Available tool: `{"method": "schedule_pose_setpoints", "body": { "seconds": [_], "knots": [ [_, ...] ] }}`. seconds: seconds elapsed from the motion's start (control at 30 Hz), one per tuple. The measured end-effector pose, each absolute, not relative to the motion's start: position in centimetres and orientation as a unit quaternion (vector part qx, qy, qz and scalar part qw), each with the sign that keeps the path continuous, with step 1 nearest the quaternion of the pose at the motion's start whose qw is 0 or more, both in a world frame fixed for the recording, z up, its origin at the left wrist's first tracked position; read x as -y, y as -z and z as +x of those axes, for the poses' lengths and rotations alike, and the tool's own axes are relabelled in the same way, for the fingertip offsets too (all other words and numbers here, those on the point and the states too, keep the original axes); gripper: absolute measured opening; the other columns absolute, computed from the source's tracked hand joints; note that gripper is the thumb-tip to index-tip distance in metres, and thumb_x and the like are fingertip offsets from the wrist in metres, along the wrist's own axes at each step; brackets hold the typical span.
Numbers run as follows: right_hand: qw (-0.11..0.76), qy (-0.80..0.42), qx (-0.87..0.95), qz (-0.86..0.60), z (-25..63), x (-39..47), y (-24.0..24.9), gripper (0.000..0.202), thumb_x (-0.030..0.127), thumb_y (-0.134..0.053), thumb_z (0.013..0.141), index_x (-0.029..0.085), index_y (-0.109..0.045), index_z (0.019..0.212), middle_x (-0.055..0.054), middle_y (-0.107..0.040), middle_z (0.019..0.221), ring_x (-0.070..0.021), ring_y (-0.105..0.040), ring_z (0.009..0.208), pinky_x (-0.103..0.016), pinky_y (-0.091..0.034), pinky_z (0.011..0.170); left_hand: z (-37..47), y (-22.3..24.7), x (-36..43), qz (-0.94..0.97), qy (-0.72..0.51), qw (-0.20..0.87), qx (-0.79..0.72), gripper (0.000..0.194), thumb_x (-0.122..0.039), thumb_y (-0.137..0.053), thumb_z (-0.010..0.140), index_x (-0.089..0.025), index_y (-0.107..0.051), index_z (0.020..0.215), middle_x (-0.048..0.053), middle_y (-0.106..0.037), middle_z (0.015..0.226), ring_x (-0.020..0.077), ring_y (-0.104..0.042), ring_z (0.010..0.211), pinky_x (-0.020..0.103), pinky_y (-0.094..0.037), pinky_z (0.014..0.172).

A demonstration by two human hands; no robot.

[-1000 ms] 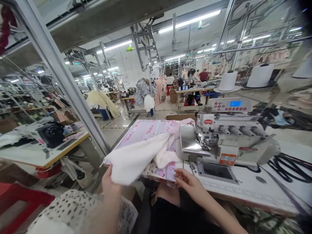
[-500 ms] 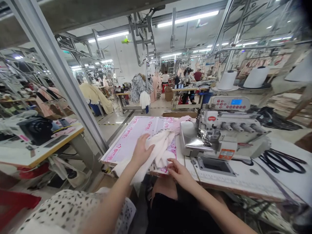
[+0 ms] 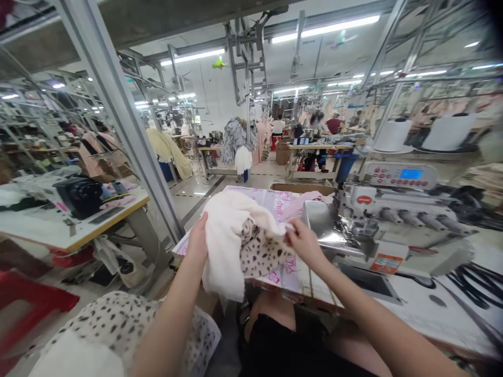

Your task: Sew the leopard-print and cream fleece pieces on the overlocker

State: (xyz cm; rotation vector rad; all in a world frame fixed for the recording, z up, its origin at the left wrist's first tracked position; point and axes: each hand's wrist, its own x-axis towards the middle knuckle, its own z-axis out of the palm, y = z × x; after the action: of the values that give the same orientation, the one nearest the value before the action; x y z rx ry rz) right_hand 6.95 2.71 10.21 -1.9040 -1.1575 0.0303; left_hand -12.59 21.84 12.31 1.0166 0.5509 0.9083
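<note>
A fluffy white fabric piece (image 3: 226, 230) is spread above the worktable, its other face cream with dark spots (image 3: 267, 254). My left hand (image 3: 198, 242) grips its left edge, with the fingertips partly hidden by the cloth. At the opposite side my right hand (image 3: 304, 242) pinches a corner of the same fabric, close to the metal plate of the overlock sewing machine (image 3: 377, 214). Beneath the cloth lies the tabletop covering (image 3: 281, 209), printed with pink lettering. A pink cloth (image 3: 301, 205) rests behind my right hand.
Spotted and white fabric (image 3: 113, 319) is heaped at lower left, near a red stool (image 3: 35, 298). A metal post (image 3: 118, 120) rises left of the table. Another sewing machine (image 3: 78, 193) stands on a table further left. Thread cones (image 3: 448, 131) stand behind the overlock machine.
Both hands have taken hold of the white fabric, which was bunched on the table and is now lifted and opened out, showing its spotted side. The view has shifted slightly left.
</note>
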Motion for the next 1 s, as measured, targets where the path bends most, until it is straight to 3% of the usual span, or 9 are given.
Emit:
{"method": "schedule_pose_setpoints", "body": {
  "seconds": [0.07,0.13,0.2,0.3,0.43,0.57,0.77,0.87,1.0],
  "knots": [
    [0.501,-0.013,0.458,-0.734,7.9,-4.0,-11.0,0.032,0.032,-0.029,0.088,0.016,-0.039,0.115,-0.012,-0.062,0.096,-0.0182,-0.064,0.080,-0.032,-0.049,0.067,-15.8,-10.7,-20.5,0.347,-0.441,0.771,-0.301,0.039,-0.041,-0.049,0.080,-0.015,-0.054,0.109,0.009,-0.065,0.091,0.0232,-0.061,0.089,0.037,-0.047,0.085],
    [0.578,-0.053,0.454,-0.676,8.0,-5.4,-10.7,0.047,0.036,-0.039,0.085,0.020,-0.025,0.127,-0.017,-0.051,0.119,-0.0203,-0.059,0.098,-0.035,-0.049,0.076,-18.1,-7.9,-17.9,0.251,-0.443,0.787,-0.347,0.032,-0.034,-0.051,0.080,-0.015,-0.055,0.106,0.009,-0.066,0.093,0.0239,-0.060,0.093,0.037,-0.048,0.085],
    [0.622,-0.145,0.447,-0.626,7.2,-6.5,-9.4,0.060,0.039,-0.054,0.076,0.023,-0.028,0.127,-0.017,-0.046,0.125,-0.0233,-0.055,0.105,-0.041,-0.046,0.082,-19.8,-4.8,-15.0,0.243,-0.418,0.799,-0.357,0.028,-0.026,-0.056,0.076,-0.015,-0.057,0.101,0.009,-0.064,0.098,0.0243,-0.058,0.097,0.035,-0.048,0.086],
    [0.579,-0.282,0.459,-0.612,5.0,-7.2,-7.1,0.045,0.039,-0.064,0.065,0.020,-0.053,0.104,-0.012,-0.060,0.106,-0.0245,-0.058,0.096,-0.044,-0.044,0.086,-22.1,-1.5,-12.5,0.304,-0.381,0.793,-0.366,0.027,-0.023,-0.064,0.069,-0.013,-0.059,0.094,0.012,-0.062,0.103,0.0255,-0.056,0.100,0.035,-0.049,0.082],
    [0.538,-0.374,0.470,-0.592,1.3,-8.0,-5.7,0.031,0.041,-0.061,0.067,0.017,-0.060,0.085,-0.006,-0.064,0.083,-0.0207,-0.062,0.079,-0.039,-0.050,0.076,-25.1,-0.7,-14.8,0.309,-0.464,0.682,-0.474,0.032,-0.031,-0.064,0.070,-0.017,-0.055,0.097,0.009,-0.056,0.111,0.0226,-0.052,0.106,0.034,-0.046,0.081],
    [0.528,-0.441,0.448,-0.571,-2.9,-9.2,-5.6,0.030,0.039,-0.059,0.070,0.016,-0.060,0.088,-0.005,-0.063,0.083,-0.0175,-0.061,0.078,-0.033,-0.050,0.073,-25.4,-1.8,-20.1,0.311,-0.505,0.650,-0.475,0.031,-0.036,-0.054,0.079,-0.023,-0.050,0.107,0.006,-0.050,0.121,0.0195,-0.047,0.113,0.036,-0.041,0.091],
    [0.533,-0.493,0.397,-0.561,-6.3,-9.5,-5.5,0.048,0.035,-0.058,0.072,0.017,-0.050,0.116,-0.005,-0.057,0.093,-0.0141,-0.057,0.083,-0.025,-0.048,0.068,-22.1,-2.3,-22.1,0.337,-0.484,0.690,-0.419,0.029,-0.013,-0.057,0.075,-0.015,-0.054,0.104,0.011,-0.056,0.114,0.0220,-0.054,0.104,0.034,-0.042,0.092],
    [0.529,-0.512,0.380,-0.560,-6.9,-9.1,-5.5,0.057,0.035,-0.057,0.073,0.017,-0.040,0.125,-0.001,-0.057,0.078,-0.0135,-0.056,0.072,-0.024,-0.047,0.058,-21.2,-2.1,-20.1,0.338,-0.462,0.717,-0.398,0.029,-0.013,-0.055,0.077,-0.014,-0.054,0.106,0.011,-0.059,0.110,0.0229,-0.057,0.099,0.036,-0.045,0.089],
    [0.514,-0.536,0.372,-0.557,-7.8,-8.7,-5.5,0.061,0.032,-0.061,0.070,0.015,-0.037,0.123,0.003,-0.054,0.059,-0.0119,-0.051,0.052,-0.020,-0.038,0.041,-21.3,-1.9,-17.7,0.300,-0.434,0.765,-0.369,0.032,-0.028,-0.044,0.086,-0.013,-0.050,0.114,0.011,-0.059,0.112,0.0225,-0.055,0.104,0.035,-0.044,0.092]
  ]
}}
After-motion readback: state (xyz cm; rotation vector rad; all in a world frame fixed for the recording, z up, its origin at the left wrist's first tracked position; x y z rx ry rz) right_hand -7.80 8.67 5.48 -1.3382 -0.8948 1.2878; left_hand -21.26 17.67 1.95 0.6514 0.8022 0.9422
